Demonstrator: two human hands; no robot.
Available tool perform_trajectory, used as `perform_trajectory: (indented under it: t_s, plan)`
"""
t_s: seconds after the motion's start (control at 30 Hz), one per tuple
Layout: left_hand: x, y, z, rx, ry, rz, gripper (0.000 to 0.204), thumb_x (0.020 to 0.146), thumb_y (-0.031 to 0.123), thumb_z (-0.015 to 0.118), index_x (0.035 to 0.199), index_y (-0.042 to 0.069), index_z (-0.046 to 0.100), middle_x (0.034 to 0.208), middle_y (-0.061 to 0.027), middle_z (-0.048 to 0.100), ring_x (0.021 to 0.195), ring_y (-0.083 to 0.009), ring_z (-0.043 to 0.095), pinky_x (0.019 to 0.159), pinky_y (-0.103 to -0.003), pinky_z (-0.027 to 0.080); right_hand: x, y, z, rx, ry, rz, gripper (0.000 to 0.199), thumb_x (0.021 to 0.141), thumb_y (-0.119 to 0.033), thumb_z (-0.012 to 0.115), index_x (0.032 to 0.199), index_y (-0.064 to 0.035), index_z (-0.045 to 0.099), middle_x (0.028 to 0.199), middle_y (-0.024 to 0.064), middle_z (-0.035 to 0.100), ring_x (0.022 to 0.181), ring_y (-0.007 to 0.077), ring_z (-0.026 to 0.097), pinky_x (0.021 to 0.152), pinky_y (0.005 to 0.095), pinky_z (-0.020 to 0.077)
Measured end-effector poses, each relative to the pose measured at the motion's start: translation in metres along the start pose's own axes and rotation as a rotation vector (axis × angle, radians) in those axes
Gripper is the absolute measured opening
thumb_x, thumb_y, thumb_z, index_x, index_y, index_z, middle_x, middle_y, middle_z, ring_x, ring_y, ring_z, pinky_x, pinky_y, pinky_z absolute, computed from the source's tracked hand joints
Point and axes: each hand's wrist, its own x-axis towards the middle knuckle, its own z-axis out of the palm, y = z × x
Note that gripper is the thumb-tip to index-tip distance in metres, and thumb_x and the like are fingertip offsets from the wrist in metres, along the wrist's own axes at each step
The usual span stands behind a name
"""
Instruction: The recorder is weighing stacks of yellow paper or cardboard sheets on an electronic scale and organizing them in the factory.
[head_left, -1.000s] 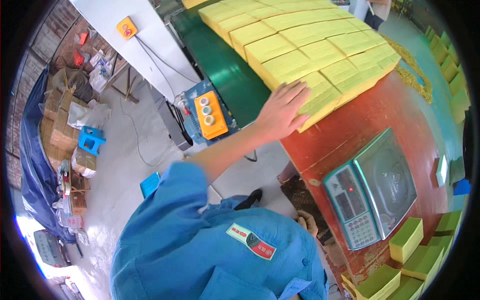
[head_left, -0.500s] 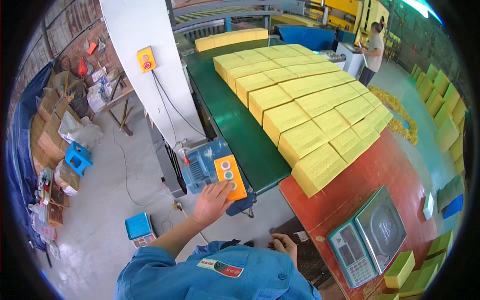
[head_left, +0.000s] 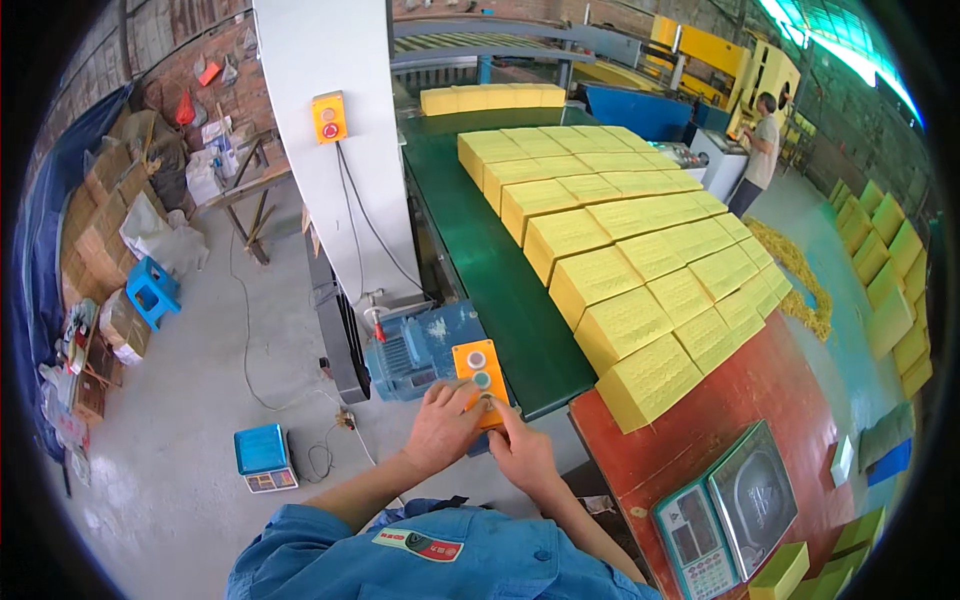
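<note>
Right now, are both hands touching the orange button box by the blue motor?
Touching. The head view shows the left hand laid over the lower left of the orange button box, and the right hand with fingertips on its lower edge.

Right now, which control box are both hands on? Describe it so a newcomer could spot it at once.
Find the green conveyor belt carrying the yellow blocks, then its near left corner, by the blue motor. The small orange button box there sits under the left hand and right hand. Unlike the orange box on the white column, it is low and has several buttons.
</note>
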Motion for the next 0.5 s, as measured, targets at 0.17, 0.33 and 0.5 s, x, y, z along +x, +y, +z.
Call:
perform_trajectory:
  t_s: [0.17, 0.33, 0.5]
  plan:
    - [-0.001, -0.009, 0.004, 0.016, -0.039, 0.058, 0.048, 0.062, 0.019, 0.078, 0.106, 0.005, 0.064, 0.128, -0.0159, 0.051, 0.125, -0.0337, 0.047, 0.104, -0.051, 0.036, 0.002, -0.006, 0.007, -0.057, -0.074, 0.128, 0.055, 0.087, -0.018, 0.059, 0.139, -0.0081, 0.041, 0.087, 0.0194, 0.068, 0.077, 0.0381, 0.067, 0.069, 0.0458, 0.0531]
    - [0.001, -0.005, 0.001, 0.028, -0.049, 0.05, 0.046, 0.063, 0.012, 0.076, 0.106, 0.002, 0.064, 0.134, -0.0174, 0.05, 0.128, -0.0363, 0.046, 0.106, -0.054, 0.034, -0.002, 0.005, 0.026, 0.038, 0.03, 0.026, 0.053, 0.09, -0.022, 0.054, 0.139, -0.0079, 0.04, 0.093, 0.0235, 0.067, 0.073, 0.0409, 0.065, 0.065, 0.0509, 0.051]
    - [0.004, -0.005, 0.002, 0.014, -0.049, 0.067, 0.049, 0.063, 0.013, 0.08, 0.108, 0.003, 0.064, 0.137, -0.0193, 0.048, 0.13, -0.0391, 0.043, 0.106, -0.054, 0.033, -0.021, -0.003, 0.01, 0.104, 0.019, 0.172, 0.052, 0.089, -0.02, 0.055, 0.138, -0.009, 0.04, 0.093, 0.0238, 0.067, 0.079, 0.0416, 0.065, 0.069, 0.0519, 0.0504]
